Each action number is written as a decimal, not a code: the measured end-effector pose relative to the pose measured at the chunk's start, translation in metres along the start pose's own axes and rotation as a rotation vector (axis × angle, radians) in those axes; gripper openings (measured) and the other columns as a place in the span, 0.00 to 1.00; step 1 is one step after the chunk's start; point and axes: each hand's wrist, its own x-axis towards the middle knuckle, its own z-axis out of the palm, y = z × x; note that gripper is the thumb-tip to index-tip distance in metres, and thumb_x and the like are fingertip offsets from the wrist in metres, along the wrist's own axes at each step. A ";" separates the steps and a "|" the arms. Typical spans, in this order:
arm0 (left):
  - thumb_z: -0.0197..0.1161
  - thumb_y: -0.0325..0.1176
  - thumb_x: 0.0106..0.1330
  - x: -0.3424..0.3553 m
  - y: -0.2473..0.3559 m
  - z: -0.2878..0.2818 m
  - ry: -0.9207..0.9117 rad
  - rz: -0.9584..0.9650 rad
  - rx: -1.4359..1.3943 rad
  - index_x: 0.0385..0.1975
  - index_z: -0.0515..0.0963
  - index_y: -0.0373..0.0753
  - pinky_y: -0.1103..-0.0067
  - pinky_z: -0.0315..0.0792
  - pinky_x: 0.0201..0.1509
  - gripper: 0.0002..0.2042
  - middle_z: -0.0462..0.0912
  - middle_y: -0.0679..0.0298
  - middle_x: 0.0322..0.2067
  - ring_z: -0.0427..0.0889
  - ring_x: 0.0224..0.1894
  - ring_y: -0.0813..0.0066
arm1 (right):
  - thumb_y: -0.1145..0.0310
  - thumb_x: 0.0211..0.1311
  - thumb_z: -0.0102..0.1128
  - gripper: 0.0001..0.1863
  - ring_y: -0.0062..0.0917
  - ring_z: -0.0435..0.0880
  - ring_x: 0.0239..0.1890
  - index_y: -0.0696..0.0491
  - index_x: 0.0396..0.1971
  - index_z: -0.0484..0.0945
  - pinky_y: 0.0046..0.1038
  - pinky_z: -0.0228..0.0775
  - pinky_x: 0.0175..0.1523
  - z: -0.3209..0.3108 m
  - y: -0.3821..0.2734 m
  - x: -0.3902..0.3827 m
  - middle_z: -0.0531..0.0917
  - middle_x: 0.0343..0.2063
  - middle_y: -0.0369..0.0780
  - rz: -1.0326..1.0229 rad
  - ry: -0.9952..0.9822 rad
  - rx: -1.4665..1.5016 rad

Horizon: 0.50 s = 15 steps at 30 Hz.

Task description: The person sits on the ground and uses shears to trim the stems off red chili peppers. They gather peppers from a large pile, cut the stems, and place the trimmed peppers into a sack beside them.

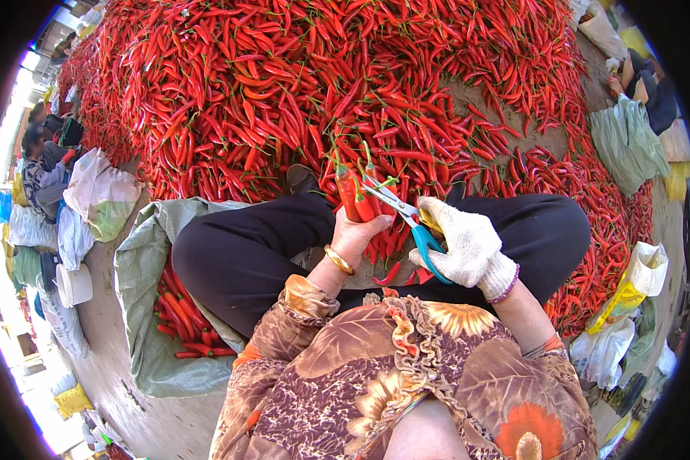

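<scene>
While our bare left hand (358, 234) stays out of it as a mere clamp, fingers closed around a small bunch of glossy red chilli peppers with green stalks (353, 195) held upright over our lap, we judge the stalk-trimming step to be in hand. Our right hand (468, 245), in a white knitted glove, grips the blue-handled steel scissors (406, 215), blades parted at the stalks just beside the left thumb. Next, we reckon, comes a careful snip clear of our fingers.

Yellow-white packet (635, 287) far right
</scene>
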 end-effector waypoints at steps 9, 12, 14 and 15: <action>0.67 0.16 0.57 -0.003 -0.001 0.003 0.001 0.021 0.056 0.46 0.79 0.35 0.79 0.78 0.47 0.17 0.85 0.66 0.38 0.83 0.40 0.77 | 0.53 0.45 0.76 0.39 0.39 0.87 0.42 0.56 0.56 0.73 0.33 0.79 0.46 0.000 -0.003 0.001 0.85 0.40 0.47 0.017 -0.031 -0.011; 0.66 0.16 0.57 -0.002 -0.002 0.004 0.005 0.014 0.038 0.46 0.79 0.35 0.79 0.78 0.47 0.16 0.85 0.66 0.38 0.84 0.39 0.77 | 0.53 0.46 0.75 0.38 0.39 0.87 0.42 0.56 0.56 0.73 0.33 0.79 0.46 0.002 -0.004 0.001 0.85 0.40 0.47 0.003 -0.004 -0.023; 0.66 0.16 0.57 -0.003 -0.003 0.005 0.000 0.015 0.019 0.45 0.80 0.35 0.79 0.78 0.46 0.15 0.85 0.66 0.38 0.84 0.39 0.77 | 0.53 0.46 0.75 0.38 0.39 0.87 0.41 0.56 0.56 0.73 0.33 0.79 0.46 0.003 -0.004 0.001 0.85 0.39 0.47 0.015 -0.017 -0.022; 0.66 0.17 0.57 -0.003 -0.004 0.005 -0.003 0.013 0.021 0.45 0.80 0.35 0.79 0.78 0.46 0.15 0.85 0.66 0.38 0.84 0.39 0.77 | 0.52 0.47 0.74 0.37 0.39 0.86 0.39 0.55 0.55 0.73 0.33 0.79 0.43 0.004 -0.004 0.002 0.85 0.40 0.46 -0.002 -0.002 -0.035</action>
